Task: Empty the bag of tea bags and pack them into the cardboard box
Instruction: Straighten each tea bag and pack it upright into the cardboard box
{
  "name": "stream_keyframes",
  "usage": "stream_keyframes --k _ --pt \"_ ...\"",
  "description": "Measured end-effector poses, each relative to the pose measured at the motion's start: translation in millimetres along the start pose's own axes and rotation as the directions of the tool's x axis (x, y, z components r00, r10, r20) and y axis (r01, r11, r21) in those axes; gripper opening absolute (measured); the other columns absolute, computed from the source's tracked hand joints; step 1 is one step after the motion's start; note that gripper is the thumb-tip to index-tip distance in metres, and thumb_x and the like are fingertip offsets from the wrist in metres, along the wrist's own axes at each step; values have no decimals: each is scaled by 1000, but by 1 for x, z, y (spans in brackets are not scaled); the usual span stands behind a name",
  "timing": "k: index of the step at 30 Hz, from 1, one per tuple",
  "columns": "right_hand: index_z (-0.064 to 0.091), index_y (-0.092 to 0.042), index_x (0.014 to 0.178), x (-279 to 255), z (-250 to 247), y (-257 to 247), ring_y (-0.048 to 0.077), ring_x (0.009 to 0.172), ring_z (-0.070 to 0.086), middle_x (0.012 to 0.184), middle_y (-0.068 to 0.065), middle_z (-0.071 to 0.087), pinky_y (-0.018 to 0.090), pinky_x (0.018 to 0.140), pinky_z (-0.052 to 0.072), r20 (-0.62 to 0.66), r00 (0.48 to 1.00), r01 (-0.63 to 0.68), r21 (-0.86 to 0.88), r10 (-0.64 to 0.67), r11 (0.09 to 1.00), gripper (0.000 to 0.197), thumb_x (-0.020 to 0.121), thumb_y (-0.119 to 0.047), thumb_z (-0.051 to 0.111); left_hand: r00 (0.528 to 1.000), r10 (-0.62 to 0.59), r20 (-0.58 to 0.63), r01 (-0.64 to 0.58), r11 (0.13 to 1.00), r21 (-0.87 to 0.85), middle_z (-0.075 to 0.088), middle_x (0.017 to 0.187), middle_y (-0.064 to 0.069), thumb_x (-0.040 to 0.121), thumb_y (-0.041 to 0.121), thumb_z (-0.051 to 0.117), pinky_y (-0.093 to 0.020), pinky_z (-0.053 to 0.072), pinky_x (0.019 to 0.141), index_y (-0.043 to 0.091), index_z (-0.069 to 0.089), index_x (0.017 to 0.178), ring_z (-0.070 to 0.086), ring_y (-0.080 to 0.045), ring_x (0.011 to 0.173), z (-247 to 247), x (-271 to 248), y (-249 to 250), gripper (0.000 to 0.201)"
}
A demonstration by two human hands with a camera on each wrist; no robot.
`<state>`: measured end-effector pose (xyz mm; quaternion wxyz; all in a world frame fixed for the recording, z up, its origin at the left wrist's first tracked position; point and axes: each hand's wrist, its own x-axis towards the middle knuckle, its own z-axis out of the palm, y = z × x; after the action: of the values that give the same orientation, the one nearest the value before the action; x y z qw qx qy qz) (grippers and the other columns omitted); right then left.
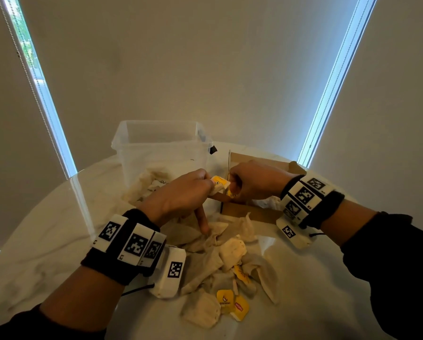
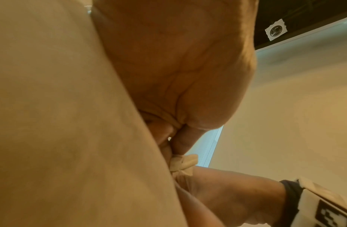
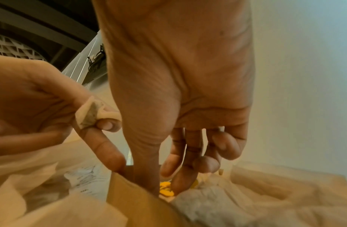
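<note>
Loose heap of pale paper tea bags with yellow tags (image 1: 230, 273), lower centre: still unpacked. Left hand (image 1: 178, 195) pinches one tea bag (image 1: 219, 184) at centre. Right hand (image 1: 254, 180), fingers loosely extended, reaches into brown cardboard box (image 1: 249, 212), apparently part-filled.

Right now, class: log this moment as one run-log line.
left hand: pinches tea bag | right hand: fingers in cardboard box | loose tea bags: on table

I can read little here: the square yellow paper tag (image 1: 225, 299) on the white surface (image 1: 41, 261) carries orange lettering too blurred for me to make out.
</note>
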<state>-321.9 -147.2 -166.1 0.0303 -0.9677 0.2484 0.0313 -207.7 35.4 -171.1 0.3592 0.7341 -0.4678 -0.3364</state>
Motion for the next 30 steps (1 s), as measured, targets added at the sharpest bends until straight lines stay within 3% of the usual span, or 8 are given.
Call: stream_keyframes --k 4,6,11,14,16,20,24,30 --pt "65 -27 88 3 3 4 9 78 54 84 -10 63 25 66 40 -54 998 -39 14 40 999 24 85 -34 87 1000 -4 -13 5 1000 26 78 83 -9 112 29 36 -25 34 42 17 54 116 71 -22 52 0 1 -1 22" --pt "65 -26 87 2 1 7 11 78 55 85 -9 64 26 65 41 -69 997 -37 19 38 999 28 81 -38 89 1000 -6 -10 6 1000 24 78 77 -8 112 28 36 -24 33 41 15 54 117 70 -23 51 0 1 0 23" --pt "70 -24 93 -10 -21 11 9 83 64 89 -11 71 22 69 47 -117 992 -14 200 38 980 27 86 -45 85 1000 30 4 -30 999 -24 82 99 10 113 30 36 -26 36 43 17 51 118 75 -29 60 0 -1 1 20" --pt "77 -21 105 -25 -41 8 9 88 75 95 -10 80 19 67 51 -108 993 1 475 57 880 37 101 -56 64 997 69 -28 -70 997 -29 81 113 8 115 35 35 -27 44 44 19 49 116 77 -37 65 0 -1 3 21" --pt "78 -22 110 -37 -43 3 6 91 77 99 -12 81 18 65 54 -21 999 -23 565 42 825 43 102 -60 58 995 86 -54 -86 996 -10 80 112 8 116 38 35 -36 54 58 20 49 117 77 -36 64 0 -1 4 23" --pt "78 -22 108 -43 -29 1 7 87 76 95 -10 81 21 68 56 -90 996 66 596 -15 801 27 98 -46 72 991 114 -74 -114 993 5 78 115 6 116 43 34 -32 46 58 25 49 120 78 -32 62 1 -1 2 24" --pt "78 -20 104 -45 -37 2 8 84 75 93 -7 81 26 72 57 -164 985 70 655 51 753 20 97 -38 77 988 126 -89 -127 992 -3 79 114 11 115 44 37 -29 45 53 26 49 123 78 -31 64 0 -4 4 23" --pt "76 -22 97 -51 -59 12 9 84 73 91 -8 78 19 67 49 -347 931 103 549 115 829 13 93 -34 80 987 123 -103 -121 992 22 74 122 12 113 44 42 -21 43 46 24 53 129 79 -25 66 1 -2 4 27"
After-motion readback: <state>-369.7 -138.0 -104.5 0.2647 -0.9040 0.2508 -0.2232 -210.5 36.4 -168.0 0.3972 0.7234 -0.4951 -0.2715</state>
